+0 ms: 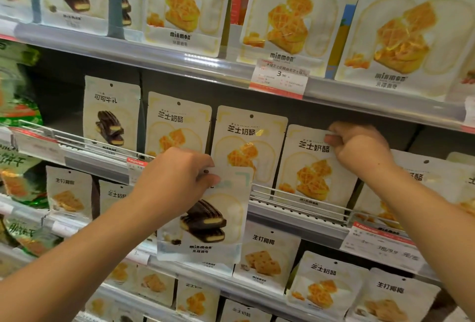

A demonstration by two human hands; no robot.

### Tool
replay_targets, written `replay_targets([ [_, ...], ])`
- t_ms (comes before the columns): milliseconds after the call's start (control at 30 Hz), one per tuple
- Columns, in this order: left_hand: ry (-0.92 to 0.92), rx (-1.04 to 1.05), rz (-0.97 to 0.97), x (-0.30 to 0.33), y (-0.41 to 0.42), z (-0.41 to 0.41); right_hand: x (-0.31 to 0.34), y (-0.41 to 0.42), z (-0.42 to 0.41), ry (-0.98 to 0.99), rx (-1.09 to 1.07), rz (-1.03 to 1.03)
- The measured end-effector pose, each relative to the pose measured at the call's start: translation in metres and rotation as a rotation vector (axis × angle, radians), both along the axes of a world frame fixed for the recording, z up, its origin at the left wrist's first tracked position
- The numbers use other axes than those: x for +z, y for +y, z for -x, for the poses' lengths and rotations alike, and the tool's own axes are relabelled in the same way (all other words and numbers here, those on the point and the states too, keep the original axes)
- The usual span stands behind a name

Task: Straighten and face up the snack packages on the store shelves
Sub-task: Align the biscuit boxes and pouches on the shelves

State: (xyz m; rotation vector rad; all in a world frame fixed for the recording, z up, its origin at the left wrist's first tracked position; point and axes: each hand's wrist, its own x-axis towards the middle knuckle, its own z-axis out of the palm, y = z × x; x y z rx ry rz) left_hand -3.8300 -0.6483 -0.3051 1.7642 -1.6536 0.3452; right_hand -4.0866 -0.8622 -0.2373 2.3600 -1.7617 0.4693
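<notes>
My left hand [177, 175] pinches the top corner of a chocolate cookie package [205, 221] and holds it in front of the middle shelf's rail. My right hand [359, 149] grips the top right corner of a cheese waffle package [313, 167] that stands upright on the middle shelf. To its left stand two more cheese waffle packages [246, 141], the farther one [177, 123] partly behind my left hand, and a single chocolate cookie package [111, 113] at the left end of the row.
The upper shelf [154, 51] holds larger packs and a price tag [280, 77]. A wire rail [295, 203] fronts the middle shelf. Lower shelves carry soda cracker and cheese packs [270, 252]. Green bags [18, 116] fill the far left.
</notes>
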Motion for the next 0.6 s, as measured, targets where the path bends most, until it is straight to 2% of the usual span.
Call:
replay_targets([
  [267,-0.016,0.008,-0.014,0.002,-0.008,0.009,0.012,0.012,-0.006,0.154,-0.031,-0.049],
  [467,-0.034,0.000,-0.002,0.004,-0.012,0.019,0.017,0.019,-0.001,0.115,0.013,-0.106],
  [600,-0.055,0.014,-0.037,0.001,-0.013,0.025,0.015,0.017,-0.001,0.171,-0.016,-0.098],
])
